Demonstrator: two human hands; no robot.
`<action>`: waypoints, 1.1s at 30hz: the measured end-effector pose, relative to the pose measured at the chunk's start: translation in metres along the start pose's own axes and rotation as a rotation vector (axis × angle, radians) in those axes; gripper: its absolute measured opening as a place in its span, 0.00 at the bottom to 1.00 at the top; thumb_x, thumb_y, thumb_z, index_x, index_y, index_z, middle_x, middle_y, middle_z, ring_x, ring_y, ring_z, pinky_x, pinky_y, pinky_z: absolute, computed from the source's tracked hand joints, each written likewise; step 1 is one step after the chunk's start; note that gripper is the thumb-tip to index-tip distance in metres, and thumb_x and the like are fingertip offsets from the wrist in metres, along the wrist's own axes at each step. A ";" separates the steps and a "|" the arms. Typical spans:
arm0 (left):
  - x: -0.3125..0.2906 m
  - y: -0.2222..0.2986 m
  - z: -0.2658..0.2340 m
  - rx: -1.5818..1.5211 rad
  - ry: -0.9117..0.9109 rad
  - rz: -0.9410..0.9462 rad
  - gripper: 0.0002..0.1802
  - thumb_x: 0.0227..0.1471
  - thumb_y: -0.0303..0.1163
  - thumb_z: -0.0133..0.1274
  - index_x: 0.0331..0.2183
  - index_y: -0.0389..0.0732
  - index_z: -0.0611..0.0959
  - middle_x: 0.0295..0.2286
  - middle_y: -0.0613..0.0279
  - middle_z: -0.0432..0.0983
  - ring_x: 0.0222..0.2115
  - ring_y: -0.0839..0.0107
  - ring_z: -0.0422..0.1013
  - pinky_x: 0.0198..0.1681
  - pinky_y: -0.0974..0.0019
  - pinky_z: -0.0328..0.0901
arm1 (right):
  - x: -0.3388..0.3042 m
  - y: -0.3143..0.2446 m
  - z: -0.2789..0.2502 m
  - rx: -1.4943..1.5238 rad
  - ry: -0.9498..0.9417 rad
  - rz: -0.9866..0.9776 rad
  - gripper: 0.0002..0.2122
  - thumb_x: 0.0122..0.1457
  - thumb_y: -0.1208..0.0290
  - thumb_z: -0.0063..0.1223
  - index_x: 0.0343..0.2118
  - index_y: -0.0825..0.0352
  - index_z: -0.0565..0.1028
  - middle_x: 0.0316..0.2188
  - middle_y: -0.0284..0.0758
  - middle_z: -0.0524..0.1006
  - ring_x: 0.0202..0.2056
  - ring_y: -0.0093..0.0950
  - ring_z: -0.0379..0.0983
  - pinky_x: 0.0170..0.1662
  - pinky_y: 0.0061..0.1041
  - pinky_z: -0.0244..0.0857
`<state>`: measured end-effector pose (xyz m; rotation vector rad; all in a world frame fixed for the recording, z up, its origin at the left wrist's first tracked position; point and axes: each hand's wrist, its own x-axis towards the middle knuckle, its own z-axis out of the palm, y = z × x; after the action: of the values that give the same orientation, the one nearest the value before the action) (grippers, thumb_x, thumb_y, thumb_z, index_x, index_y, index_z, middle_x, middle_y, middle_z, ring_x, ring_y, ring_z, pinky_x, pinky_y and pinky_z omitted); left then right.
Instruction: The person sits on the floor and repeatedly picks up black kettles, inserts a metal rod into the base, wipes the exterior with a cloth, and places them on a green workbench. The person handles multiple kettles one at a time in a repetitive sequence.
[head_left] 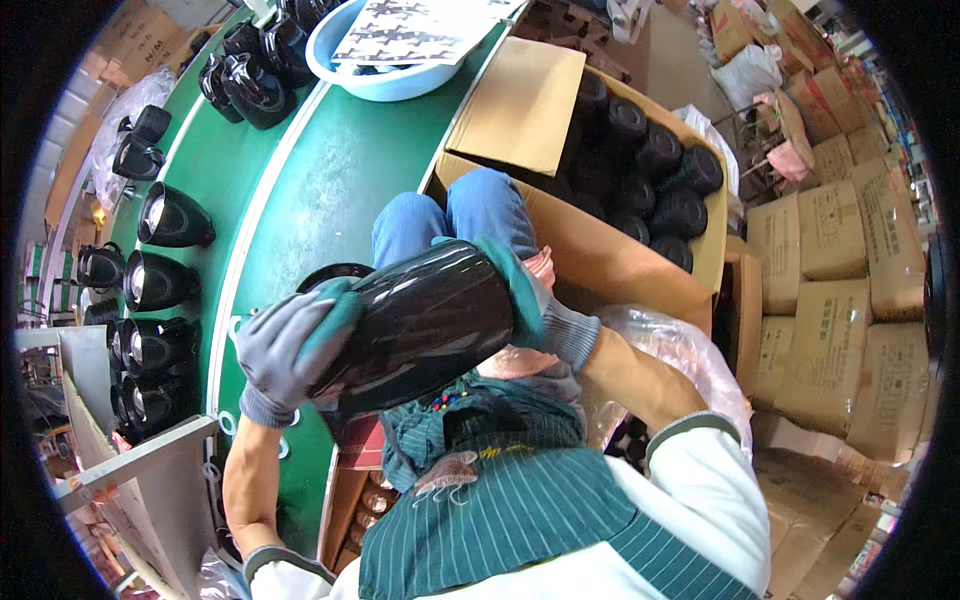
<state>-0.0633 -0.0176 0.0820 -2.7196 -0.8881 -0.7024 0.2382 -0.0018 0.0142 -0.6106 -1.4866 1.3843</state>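
Note:
A glossy black cylindrical housing (425,320) lies tilted across my lap, held up between both hands. My left hand (300,345), in a grey and green work glove, closes round its left end and looks slightly blurred. My right hand (530,295), gloved alike, is wrapped round the housing's right end; its fingers are partly hidden. Behind my left hand, the curved rim of another black round part (340,272) shows at the edge of the green conveyor belt (330,170).
Black shells with shiny insides (160,280) line the belt's left side. A pale blue basin (400,85) with a patterned sheet stands at the far end. To my right, an open carton (560,220) holds several black round parts. Cartons (820,330) are stacked farther right.

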 end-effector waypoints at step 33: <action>-0.011 -0.001 0.011 -0.428 -0.110 -0.776 0.32 0.40 0.28 0.65 0.50 0.32 0.81 0.42 0.48 0.83 0.43 0.63 0.80 0.52 0.62 0.71 | -0.037 0.080 -0.008 0.027 0.108 0.143 0.28 0.73 0.60 0.39 0.71 0.64 0.51 0.72 0.39 0.54 0.70 0.35 0.53 0.72 0.37 0.49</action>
<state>-0.0676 -0.0185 0.0666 -2.7243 -2.0790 -0.9606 0.2400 -0.0122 -0.0740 -0.7748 -1.3580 1.4550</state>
